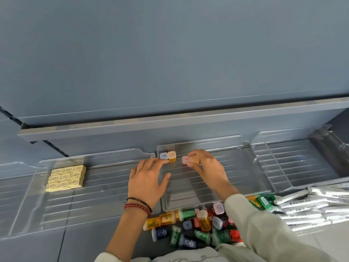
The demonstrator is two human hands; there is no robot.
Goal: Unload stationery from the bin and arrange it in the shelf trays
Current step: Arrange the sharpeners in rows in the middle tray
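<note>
Only writing: dark print on the yellow erasers (66, 177) and a white rabbit outline on several cases in the loose pile (198, 229); no words could be read.
Left tray (105, 188): clear plastic, holding the erasers packed as one block at its far left.
Middle tray (217, 197): clear plastic, with a blue-capped box (164, 155) and an orange box (172, 156) upright and touching in its far left corner.
Right tray (302, 167): clear, ribbed, just beside the middle tray.
Loose pile: green, blue, orange and red cases lay just near of the middle tray, with silver-wrapped tubes (311, 205) to their right.
Left hand (147, 178): grip spread, fingers straight, over the wall between the left and middle trays, index tip at the orange box.
Right hand (207, 167): grip pinching a pink box (186, 159) and a tan box (194, 159) together, just right of the two standing boxes.
</note>
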